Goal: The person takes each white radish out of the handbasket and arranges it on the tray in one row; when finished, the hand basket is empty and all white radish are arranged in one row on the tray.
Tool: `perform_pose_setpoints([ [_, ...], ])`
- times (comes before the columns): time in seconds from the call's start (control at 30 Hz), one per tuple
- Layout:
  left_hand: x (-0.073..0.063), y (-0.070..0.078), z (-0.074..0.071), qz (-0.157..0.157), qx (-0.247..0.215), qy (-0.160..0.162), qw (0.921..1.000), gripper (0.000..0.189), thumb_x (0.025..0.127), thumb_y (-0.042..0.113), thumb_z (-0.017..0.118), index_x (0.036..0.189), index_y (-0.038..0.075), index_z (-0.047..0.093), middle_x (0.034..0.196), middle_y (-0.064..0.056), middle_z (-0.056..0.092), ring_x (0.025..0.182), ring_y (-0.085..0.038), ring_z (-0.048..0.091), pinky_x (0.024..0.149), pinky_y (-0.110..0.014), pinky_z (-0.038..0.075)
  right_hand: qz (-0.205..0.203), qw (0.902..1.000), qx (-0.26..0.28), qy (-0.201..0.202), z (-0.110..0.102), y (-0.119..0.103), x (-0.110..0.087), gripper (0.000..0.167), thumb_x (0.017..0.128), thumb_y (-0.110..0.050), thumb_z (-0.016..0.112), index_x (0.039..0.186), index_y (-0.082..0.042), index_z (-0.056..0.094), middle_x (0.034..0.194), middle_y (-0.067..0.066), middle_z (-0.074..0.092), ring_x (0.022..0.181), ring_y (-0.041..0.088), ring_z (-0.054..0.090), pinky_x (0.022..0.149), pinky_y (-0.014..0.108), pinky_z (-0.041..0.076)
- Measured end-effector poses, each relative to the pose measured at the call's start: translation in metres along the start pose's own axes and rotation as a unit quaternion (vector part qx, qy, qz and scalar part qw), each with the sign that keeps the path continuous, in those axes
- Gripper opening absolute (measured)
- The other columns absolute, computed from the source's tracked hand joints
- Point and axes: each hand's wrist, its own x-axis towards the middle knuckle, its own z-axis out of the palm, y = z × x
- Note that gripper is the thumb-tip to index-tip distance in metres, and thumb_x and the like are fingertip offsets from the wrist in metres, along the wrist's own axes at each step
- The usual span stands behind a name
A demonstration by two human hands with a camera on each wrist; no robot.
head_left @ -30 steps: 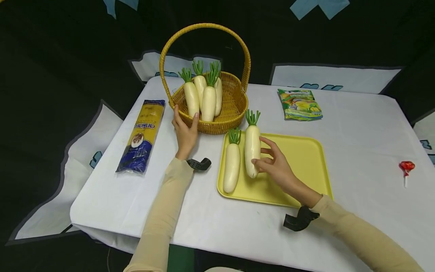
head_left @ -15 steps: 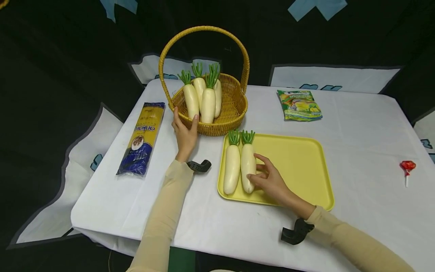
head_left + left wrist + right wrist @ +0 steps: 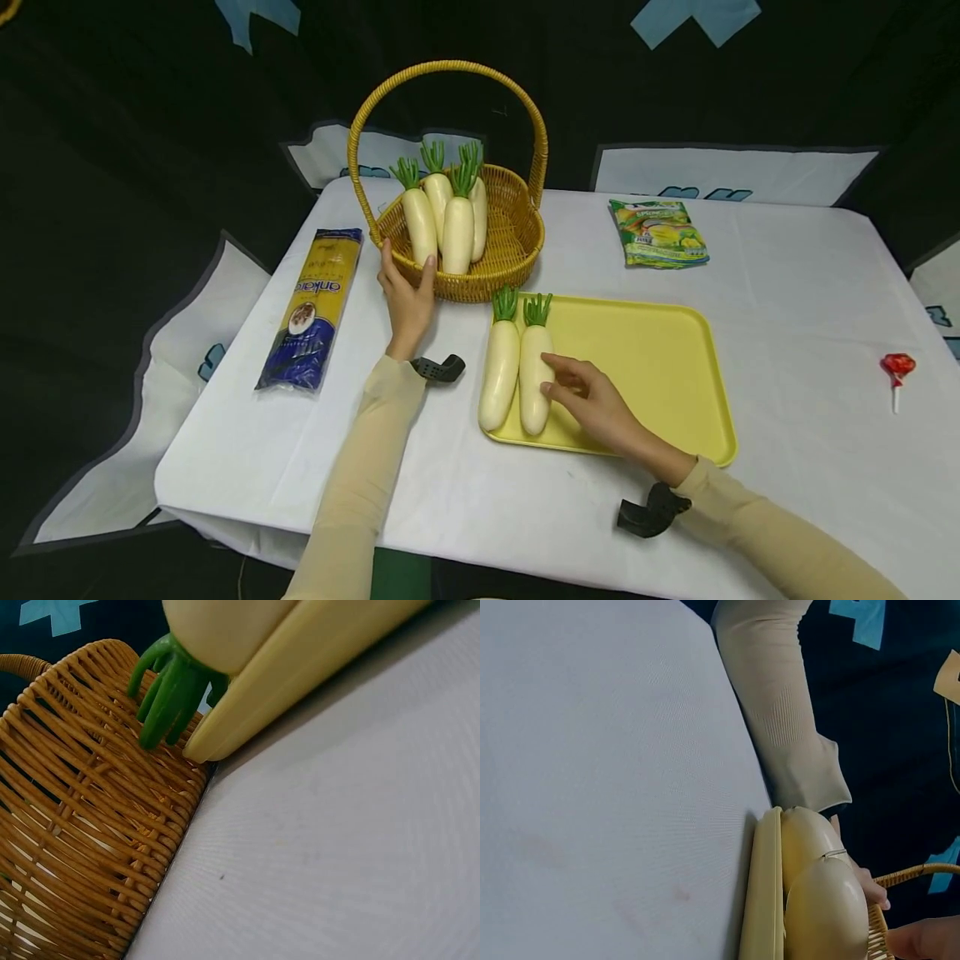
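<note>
In the head view, my left hand (image 3: pixel 408 312) rests against the near left side of a wicker basket (image 3: pixel 491 287), index finger and thumb extended along its rim. Several white radishes (image 3: pixel 457 233) with green tops stand leaning in the basket. Two more radishes lie side by side on a yellow tray (image 3: pixel 645 367): a left radish (image 3: pixel 498 375) and a right radish (image 3: pixel 534 375). My right hand (image 3: pixel 596 408) is at the right radish's right side, thumb and index finger apart. The right wrist view shows its thumb (image 3: pixel 926 939) with a gap to the radish (image 3: pixel 826 915).
A yellow and blue packet (image 3: pixel 309 308) lies left of the basket on the white-clothed table (image 3: pixel 795 317). A green and yellow packet (image 3: pixel 660 233) lies behind the tray. A red lollipop (image 3: pixel 897 365) is at the far right.
The right hand has lowered its radish onto the tray beside the other one. Both radishes have shifted slightly left, and the right hand's hold has loosened. The left hand stays at the basket.
</note>
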Motion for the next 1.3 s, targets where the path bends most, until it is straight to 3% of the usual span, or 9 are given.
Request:
perform_pose_setpoints([
  [0.4,0.0,-0.001,-0.002,-0.003,-0.003,-0.001,1.0,0.08,0.086,0.059,0.044,0.146,0.027,0.003,0.143,-0.018,0.018,0.13,-0.039,0.026,0.105,-0.055,0.024,-0.049,0.9987,-0.01,0.008,0.003,0.0,0.002,0.044,0.088,-0.014,0.058,0.13,-0.009,0.049,0.124,0.015,0.042,0.107,0.029,0.043,0.084,0.035,0.045],
  [0.83,-0.004,0.0,-0.002,-0.011,0.002,-0.004,0.9999,0.079,0.086,0.06,0.043,0.145,0.029,0.001,0.144,-0.018,0.017,0.13,-0.04,0.026,0.104,-0.056,0.025,-0.066,0.9974,-0.011,0.026,0.005,-0.001,0.005,0.044,0.086,-0.01,0.059,0.129,-0.007,0.05,0.128,0.017,0.04,0.11,0.029,0.044,0.085,0.04,0.043],
  [1.1,-0.002,0.0,-0.002,-0.008,0.001,-0.004,1.0,0.079,0.086,0.06,0.043,0.145,0.029,0.001,0.144,-0.018,0.017,0.13,-0.04,0.025,0.104,-0.056,0.024,-0.08,0.9959,-0.015,0.041,-0.002,-0.011,0.011,0.045,0.087,-0.008,0.056,0.131,-0.008,0.048,0.124,0.019,0.039,0.11,0.034,0.042,0.092,0.05,0.042],
  [1.3,-0.002,0.002,-0.002,-0.003,0.0,-0.004,1.0,0.079,0.086,0.058,0.044,0.146,0.028,0.001,0.144,-0.018,0.017,0.13,-0.039,0.025,0.105,-0.055,0.024,-0.085,0.9952,-0.009,0.049,-0.006,-0.02,0.018,0.043,0.087,-0.01,0.057,0.13,-0.008,0.049,0.124,0.018,0.04,0.109,0.033,0.042,0.09,0.049,0.043],
])
